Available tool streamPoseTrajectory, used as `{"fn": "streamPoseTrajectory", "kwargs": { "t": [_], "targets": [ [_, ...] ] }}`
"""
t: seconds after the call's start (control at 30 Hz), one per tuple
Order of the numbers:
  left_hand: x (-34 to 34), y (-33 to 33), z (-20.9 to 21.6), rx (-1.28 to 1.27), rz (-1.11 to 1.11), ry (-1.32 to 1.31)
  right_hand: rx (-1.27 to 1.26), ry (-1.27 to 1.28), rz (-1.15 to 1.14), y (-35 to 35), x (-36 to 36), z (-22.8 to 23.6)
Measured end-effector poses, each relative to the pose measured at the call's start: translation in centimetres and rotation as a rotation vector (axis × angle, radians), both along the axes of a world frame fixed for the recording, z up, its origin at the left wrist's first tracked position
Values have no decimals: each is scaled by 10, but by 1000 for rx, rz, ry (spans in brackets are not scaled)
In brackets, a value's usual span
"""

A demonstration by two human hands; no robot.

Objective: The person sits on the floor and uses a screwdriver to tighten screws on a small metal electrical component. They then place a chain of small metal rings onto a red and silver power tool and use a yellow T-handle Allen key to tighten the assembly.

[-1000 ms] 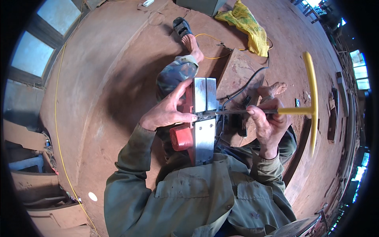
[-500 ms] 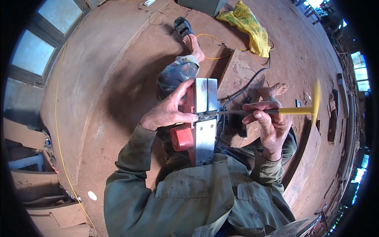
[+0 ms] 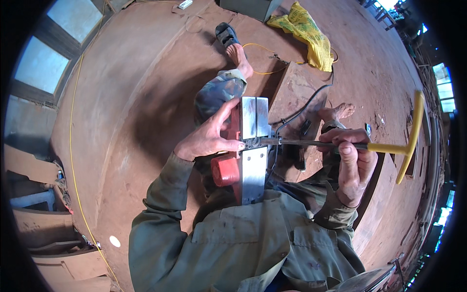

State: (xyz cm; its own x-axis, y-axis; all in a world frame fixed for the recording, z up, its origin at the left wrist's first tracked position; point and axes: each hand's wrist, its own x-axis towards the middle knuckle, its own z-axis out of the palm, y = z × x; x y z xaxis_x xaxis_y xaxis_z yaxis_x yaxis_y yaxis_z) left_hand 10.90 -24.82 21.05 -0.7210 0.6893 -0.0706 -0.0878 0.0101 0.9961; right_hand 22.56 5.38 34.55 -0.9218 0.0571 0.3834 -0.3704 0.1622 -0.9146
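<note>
An electric hand planer lies sole up against my body, its bright metal sole facing me and a red knob sticking out on its left side. My left hand grips the planer's red body, the thumb lying beside the dark cutter slot at the middle of the sole. In my right hand, the fingers are closed round the shaft of a T-handle wrench with a yellow grip. The wrench lies level, its tip at the right end of the cutter slot. Whether the tip sits in a bolt is too small to tell.
A wooden board lies on the floor ahead, with a dark cord running over it. Beyond are a yellow sack and a grey box. A yellow cord runs along the left. Wooden pieces stand at the left edge.
My right hand has moved to the right with the wrench, drawing its tip from the sole toward the cutter slot's right end. The yellow crossbar has turned. My left hand and the planer stay put.
</note>
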Motion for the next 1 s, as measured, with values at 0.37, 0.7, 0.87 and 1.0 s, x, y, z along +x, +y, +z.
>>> {"fn": "streamPoseTrajectory", "kwargs": {
  "t": [0.37, 0.7, 0.87, 1.0],
  "targets": [
    [1, 1, 4, 11, -3, -2, -21, -76, 108, -2, -1, -17],
    [2, 3, 6, 67, -2, -49, -33, -55, 204, 0, -5, -18],
    [2, 2, 5, 84, -4, -45, 6, -99, 313, 8, -6, -9],
    [2, 2, 3, 74, 2, -21, 21, -130, 351, 12, -8, -9]
  ]
}}
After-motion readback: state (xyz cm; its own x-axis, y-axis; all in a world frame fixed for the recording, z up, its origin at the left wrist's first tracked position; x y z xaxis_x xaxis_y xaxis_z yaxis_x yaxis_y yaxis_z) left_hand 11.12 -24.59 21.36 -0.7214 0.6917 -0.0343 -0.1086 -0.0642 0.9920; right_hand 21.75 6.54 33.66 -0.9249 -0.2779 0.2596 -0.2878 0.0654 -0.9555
